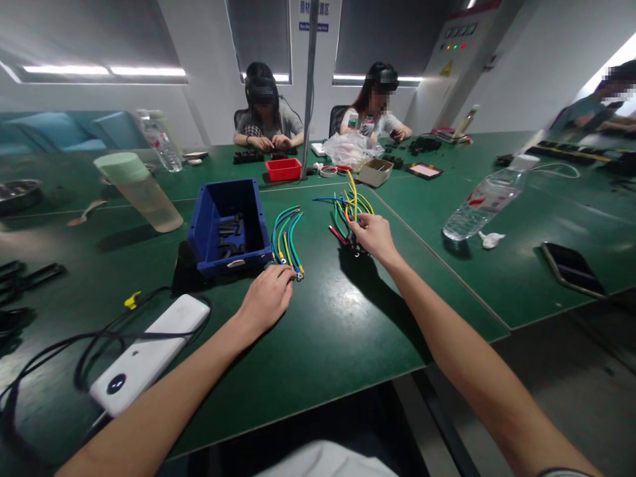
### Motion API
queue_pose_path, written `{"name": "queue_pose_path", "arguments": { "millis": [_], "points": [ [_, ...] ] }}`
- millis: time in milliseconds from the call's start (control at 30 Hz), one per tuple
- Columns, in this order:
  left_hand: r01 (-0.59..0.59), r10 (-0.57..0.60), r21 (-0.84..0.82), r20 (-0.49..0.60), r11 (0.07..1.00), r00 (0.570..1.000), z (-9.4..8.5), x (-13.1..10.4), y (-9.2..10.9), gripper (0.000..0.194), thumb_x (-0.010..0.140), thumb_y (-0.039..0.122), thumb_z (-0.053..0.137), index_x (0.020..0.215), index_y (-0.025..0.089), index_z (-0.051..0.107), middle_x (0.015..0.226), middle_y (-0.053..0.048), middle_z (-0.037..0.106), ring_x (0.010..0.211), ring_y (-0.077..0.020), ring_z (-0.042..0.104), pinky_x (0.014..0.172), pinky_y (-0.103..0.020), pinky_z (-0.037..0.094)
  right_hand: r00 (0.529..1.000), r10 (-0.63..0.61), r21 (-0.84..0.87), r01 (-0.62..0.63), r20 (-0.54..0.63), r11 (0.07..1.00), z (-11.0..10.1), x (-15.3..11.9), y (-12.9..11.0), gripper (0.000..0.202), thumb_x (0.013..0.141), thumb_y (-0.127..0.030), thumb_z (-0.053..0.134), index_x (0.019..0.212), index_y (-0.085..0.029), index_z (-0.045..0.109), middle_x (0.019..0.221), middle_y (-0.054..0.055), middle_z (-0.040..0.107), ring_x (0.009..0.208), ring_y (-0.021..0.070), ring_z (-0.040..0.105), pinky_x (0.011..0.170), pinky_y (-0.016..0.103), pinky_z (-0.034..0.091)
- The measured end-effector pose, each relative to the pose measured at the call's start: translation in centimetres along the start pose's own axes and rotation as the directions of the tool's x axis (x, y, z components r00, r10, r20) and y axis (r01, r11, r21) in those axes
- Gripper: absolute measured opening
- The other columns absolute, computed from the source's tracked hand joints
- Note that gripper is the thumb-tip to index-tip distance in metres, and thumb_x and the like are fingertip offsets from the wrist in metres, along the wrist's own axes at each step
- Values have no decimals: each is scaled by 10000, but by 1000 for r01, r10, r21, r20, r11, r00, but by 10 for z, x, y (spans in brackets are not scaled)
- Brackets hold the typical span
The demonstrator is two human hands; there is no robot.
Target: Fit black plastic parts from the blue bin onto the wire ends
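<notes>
- Our left hand (265,299) rests on the green surface (342,331), fingers curled together at the near ends of a sorted bunch of wires (287,236) just right of the blue bin (227,226).
- Our right hand (373,236) is farther right, fingers clamped on a loose tangle of wires (349,211).
- We judge the sorting partly done: one bunch lies tidy, the tangle remains unsorted.
- Black parts sit in the bin.
</notes>
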State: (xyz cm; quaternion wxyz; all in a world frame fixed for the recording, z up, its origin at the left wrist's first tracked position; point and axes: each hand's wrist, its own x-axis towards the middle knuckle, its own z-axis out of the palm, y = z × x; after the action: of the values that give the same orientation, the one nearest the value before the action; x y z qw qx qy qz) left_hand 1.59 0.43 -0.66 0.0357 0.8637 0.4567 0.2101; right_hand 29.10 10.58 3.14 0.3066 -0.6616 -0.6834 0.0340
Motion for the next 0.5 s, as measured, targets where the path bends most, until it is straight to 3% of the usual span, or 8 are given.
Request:
{"name": "queue_pose_path", "arguments": {
  "millis": [233, 500],
  "points": [
    [-8, 8, 14, -5, 1000, 1000, -1, 0, 1, 218, 885, 130, 431, 1048, 178, 567, 1070, -84, 594, 1019, -221, 547, 919, -389, 466, 997, 25, -255, -5, 76, 967, -1, 2, 6, 265, 856, -323, 494, 929, -155, 686, 836, 110, 708, 797, 226, 640, 704, 273, 393],
    [23, -22, 31, -23, 999, 999, -4, 1, 4, 196, 867, 130, 443, 1005, 179, 573, 1039, -82, 594, 991, -221, 551, 893, -380, 470, 991, 35, -341, 11, 127, 940, 0, -1, 6, 287, 881, -327, 466, 936, -165, 696, 933, 127, 711, 886, 256, 653, 742, 288, 423]
  ]
}}
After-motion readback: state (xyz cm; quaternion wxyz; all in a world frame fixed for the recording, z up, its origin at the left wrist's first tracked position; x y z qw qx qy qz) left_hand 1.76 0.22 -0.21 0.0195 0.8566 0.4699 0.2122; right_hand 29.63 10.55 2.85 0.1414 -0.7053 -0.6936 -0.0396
